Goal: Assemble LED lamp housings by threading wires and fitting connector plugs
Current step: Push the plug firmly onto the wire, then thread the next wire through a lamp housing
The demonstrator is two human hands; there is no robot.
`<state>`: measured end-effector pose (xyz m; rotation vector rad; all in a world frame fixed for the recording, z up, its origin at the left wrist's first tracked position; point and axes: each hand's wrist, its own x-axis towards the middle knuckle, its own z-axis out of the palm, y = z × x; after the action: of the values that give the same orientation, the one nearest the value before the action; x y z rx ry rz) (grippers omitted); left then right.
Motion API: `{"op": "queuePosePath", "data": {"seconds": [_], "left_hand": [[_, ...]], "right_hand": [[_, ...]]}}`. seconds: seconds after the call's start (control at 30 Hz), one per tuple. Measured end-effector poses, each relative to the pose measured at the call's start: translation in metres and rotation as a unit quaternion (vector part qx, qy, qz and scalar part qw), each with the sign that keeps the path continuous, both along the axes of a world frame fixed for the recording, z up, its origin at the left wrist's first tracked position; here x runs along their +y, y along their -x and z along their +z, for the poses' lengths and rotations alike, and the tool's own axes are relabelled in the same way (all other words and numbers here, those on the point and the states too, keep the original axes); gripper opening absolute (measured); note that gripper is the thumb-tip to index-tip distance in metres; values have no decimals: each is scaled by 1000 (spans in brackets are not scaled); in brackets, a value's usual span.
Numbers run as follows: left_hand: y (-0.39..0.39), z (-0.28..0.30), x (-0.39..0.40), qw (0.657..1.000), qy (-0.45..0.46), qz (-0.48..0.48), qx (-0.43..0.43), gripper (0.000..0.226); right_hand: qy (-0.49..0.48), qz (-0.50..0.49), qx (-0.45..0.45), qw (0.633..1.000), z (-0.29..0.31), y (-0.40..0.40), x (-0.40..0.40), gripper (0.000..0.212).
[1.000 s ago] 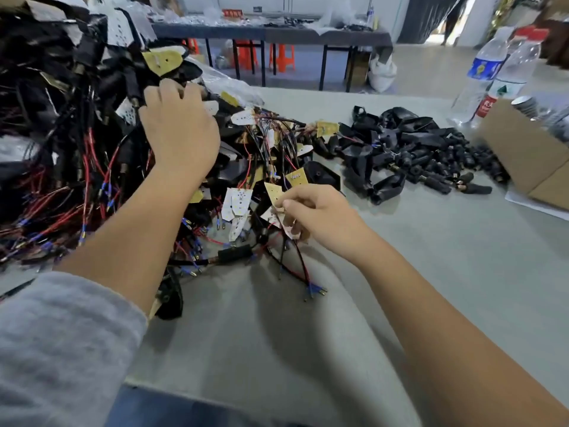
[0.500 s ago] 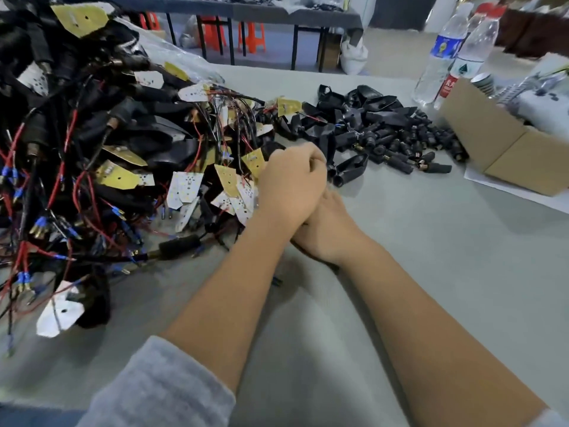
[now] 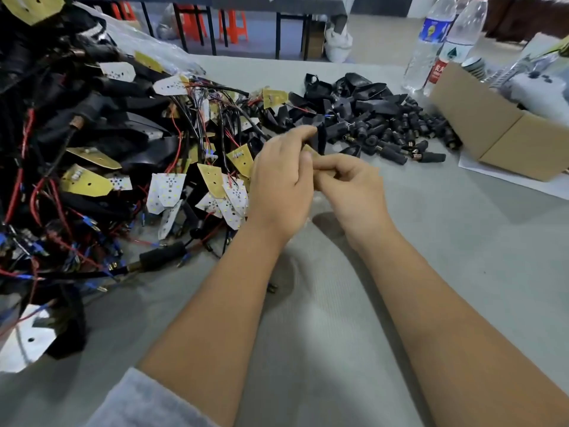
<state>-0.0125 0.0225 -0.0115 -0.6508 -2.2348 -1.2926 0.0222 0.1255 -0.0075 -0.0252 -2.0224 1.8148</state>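
Both hands together mid-surface (image 3: 462, 257), just beside wire pile (image 3: 92, 149). Left hand (image 3: 280, 183) curled, pinching small yellow board (image 3: 311, 150) w/ thumb + fingers. Right hand (image 3: 351, 186) curled on same board from other side. Black housings (image 3: 369, 112) heaped behind. Cardboard box (image 3: 492, 131), bottles (image 3: 431, 41) far right.

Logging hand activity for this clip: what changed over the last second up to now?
The left hand left the tangled pile of black housings and red wires and came across to the right hand; both now pinch one small yellow-backed LED board between them. The heap of loose black connector plugs, the cardboard box and the clear water bottles look undisturbed.
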Motion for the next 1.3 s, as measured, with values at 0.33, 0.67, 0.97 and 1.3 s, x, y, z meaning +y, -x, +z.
{"op": "queuePosePath", "data": {"seconds": [0.33,0.67,0.97,1.3], "left_hand": [[8,-6,-6,975,192,109,8,26],[-6,-4,5,992,127,-22,0,18],[6,-8,-1,980,198,13,-9,25],[-3,-7,2,990,102,-72,-64,16]], "right_hand": [[555,42,68,828,10,0,42,11],[316,32,-15,948,0,6,28,21],[389,-38,22,920,-1,12,46,22],[373,-125,35,918,2,12,67,23]]}}
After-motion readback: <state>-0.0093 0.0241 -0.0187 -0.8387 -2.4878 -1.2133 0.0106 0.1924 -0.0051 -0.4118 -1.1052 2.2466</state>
